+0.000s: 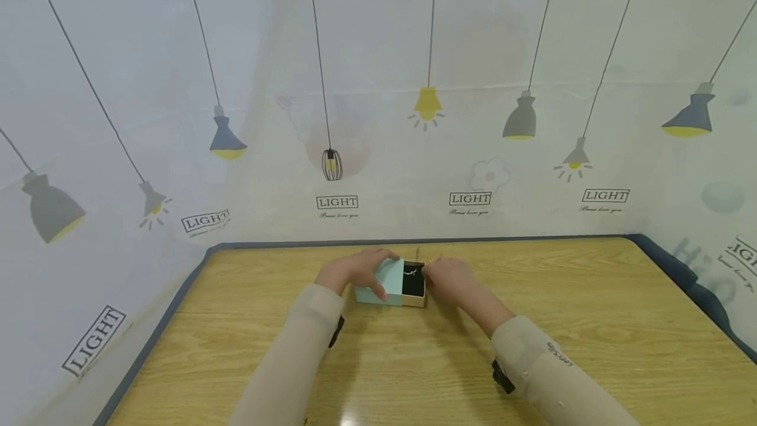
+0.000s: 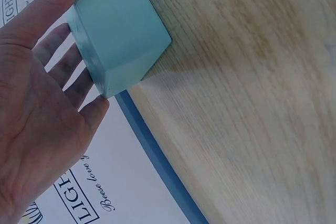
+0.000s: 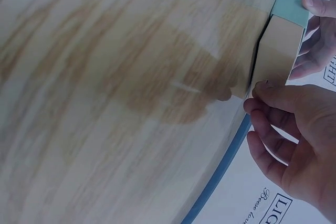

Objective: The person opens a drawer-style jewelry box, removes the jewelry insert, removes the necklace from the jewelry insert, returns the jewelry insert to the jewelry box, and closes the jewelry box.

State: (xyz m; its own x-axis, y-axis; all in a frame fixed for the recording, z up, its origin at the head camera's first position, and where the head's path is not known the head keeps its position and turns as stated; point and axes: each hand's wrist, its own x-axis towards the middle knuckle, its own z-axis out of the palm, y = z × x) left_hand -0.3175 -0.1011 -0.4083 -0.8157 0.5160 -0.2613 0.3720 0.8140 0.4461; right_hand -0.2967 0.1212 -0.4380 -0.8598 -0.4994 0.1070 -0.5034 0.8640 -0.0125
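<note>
A pale turquoise box sleeve (image 1: pixel 392 276) lies on the table with its drawer (image 1: pixel 414 301) partly out to the right. Black lining (image 1: pixel 414 288) fills the drawer, and a thin silver piece of jewelry (image 1: pixel 411 273) rests on it. My left hand (image 1: pixel 359 269) grips the sleeve from its left, thumb near side and fingers far side; in the left wrist view the sleeve (image 2: pixel 123 30) sits between thumb and fingers. At the drawer's right end, my right hand (image 1: pixel 454 279) pinches the edge with thumb and forefinger. The right wrist view shows the drawer's tan side wall (image 3: pixel 275 51).
The wood-grain table (image 1: pixel 236 354) has a dark blue border (image 1: pixel 355 242) along its back and sides. Behind it hangs a pale backdrop (image 1: pixel 378 117) printed with lamps and lettering. Straps with black buckles (image 1: pixel 503 377) sit at both sleeved wrists.
</note>
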